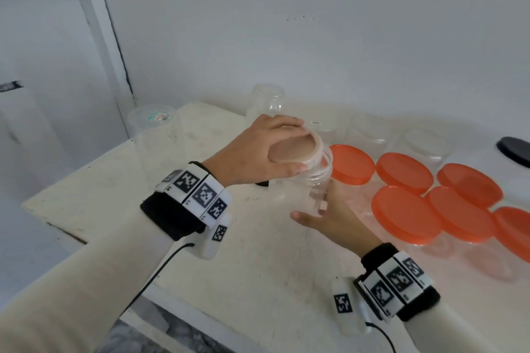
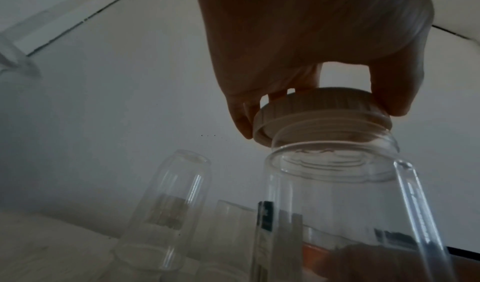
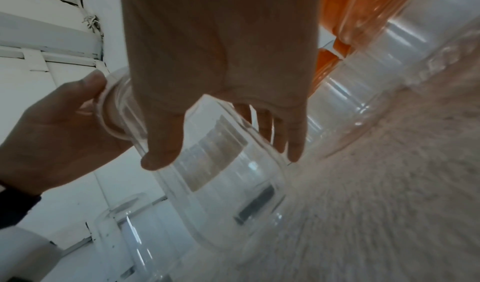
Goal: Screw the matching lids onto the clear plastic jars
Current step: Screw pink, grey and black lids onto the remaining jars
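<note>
A clear plastic jar (image 1: 304, 180) stands on the white table (image 1: 120, 195) near its middle. On the jar's mouth sits a beige screw lid (image 1: 289, 153), slightly tilted. My left hand (image 1: 298, 147) grips this lid from above, thumb on the near rim and fingers on the far rim. In the left wrist view the lid (image 2: 337, 120) sits askew on the jar's threaded neck (image 2: 335, 163). My right hand (image 1: 318, 215) holds the jar's body low down, thumb across the front and fingers behind. The right wrist view shows the jar (image 3: 233, 194) between that thumb and those fingers.
Several jars with orange lids (image 1: 401, 212) crowd the table's right side. Lidless clear jars (image 1: 266, 103) stand along the back wall, and a wide labelled tub (image 1: 152, 120) stands at the back left. A black lid (image 1: 513, 149) lies at the far right. The table's edge (image 1: 51, 218) runs at the left.
</note>
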The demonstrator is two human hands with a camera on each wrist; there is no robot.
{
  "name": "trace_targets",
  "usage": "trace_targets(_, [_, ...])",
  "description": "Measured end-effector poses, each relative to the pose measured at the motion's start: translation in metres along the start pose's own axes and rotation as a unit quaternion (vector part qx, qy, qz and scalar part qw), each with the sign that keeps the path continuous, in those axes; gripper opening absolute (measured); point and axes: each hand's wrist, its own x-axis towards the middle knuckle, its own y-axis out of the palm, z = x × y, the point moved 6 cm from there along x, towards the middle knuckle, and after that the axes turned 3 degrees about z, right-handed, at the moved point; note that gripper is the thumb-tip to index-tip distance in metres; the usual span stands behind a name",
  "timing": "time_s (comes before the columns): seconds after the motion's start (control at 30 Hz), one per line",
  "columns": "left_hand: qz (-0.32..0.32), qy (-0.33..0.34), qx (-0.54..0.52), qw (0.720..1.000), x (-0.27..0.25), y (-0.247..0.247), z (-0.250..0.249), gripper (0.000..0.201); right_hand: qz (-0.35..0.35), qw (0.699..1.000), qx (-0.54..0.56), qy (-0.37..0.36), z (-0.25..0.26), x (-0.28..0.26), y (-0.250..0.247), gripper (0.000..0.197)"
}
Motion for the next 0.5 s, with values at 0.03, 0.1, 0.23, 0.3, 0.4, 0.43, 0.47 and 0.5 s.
trace_targets(0.03, [0.008,0.003,0.004,1.0,0.002,0.002,-0.002,0.071,-0.012,1.0,-0.004,-0.005,0.001,-0.001,-0.002,0.084])
trace_targets(0.1, [0.016,0.01,0.01,1.0,0.005,0.005,-0.006,0.073,-0.026,0.999,0.015,-0.018,0.002,-0.002,-0.006,0.083])
trace_targets(0.23, [0.033,0.026,0.025,0.999,0.012,0.009,-0.016,0.074,-0.035,0.997,0.055,-0.029,0.0,-0.001,-0.007,0.082])
trace_targets(0.3, [0.043,0.029,0.033,0.998,0.015,0.012,-0.018,0.075,-0.04,0.998,0.043,-0.037,0.0,-0.001,-0.007,0.079])
trace_targets(0.4, [0.068,0.024,0.055,0.996,0.019,0.016,-0.018,0.076,-0.037,0.998,0.034,-0.047,0.003,-0.001,-0.006,0.076])
trace_targets(0.43, [0.073,0.023,0.061,0.995,0.02,0.017,-0.017,0.077,-0.035,0.998,0.033,-0.047,0.003,-0.001,-0.006,0.075])
trace_targets(0.47, [0.075,0.023,0.062,0.995,0.02,0.018,-0.016,0.077,-0.035,0.998,0.031,-0.048,0.003,-0.001,-0.006,0.074])
trace_targets(0.5, [0.075,0.024,0.062,0.995,0.021,0.018,-0.016,0.077,-0.034,0.998,0.027,-0.048,0.004,-0.001,-0.005,0.074])
